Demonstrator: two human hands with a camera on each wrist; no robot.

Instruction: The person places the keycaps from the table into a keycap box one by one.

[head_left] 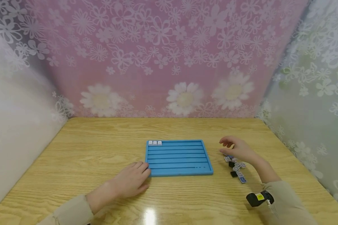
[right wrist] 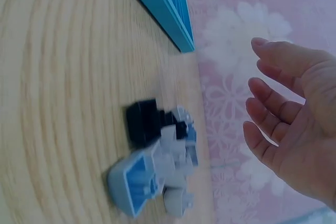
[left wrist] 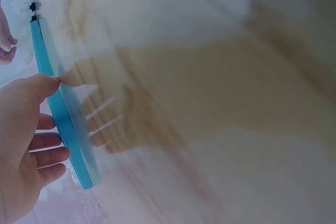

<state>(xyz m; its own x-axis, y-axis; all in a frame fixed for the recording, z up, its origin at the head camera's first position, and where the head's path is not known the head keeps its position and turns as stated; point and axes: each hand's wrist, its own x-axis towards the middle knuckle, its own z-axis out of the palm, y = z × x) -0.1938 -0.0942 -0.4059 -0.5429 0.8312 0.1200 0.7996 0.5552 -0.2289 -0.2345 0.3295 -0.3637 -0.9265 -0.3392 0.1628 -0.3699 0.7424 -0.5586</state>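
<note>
Your right hand (head_left: 238, 149) hovers over keycaps (head_left: 236, 167), fingers loose, empty. Caps small, light, hard, slick: pinch by sides. Left hand (head_left: 132, 181) flat, steadying tray (head_left: 179, 156).

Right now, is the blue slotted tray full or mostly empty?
Mostly empty. The blue ridged plastic tray holds only three small white keycaps at the left end of its far row; the other rows are bare.
</note>
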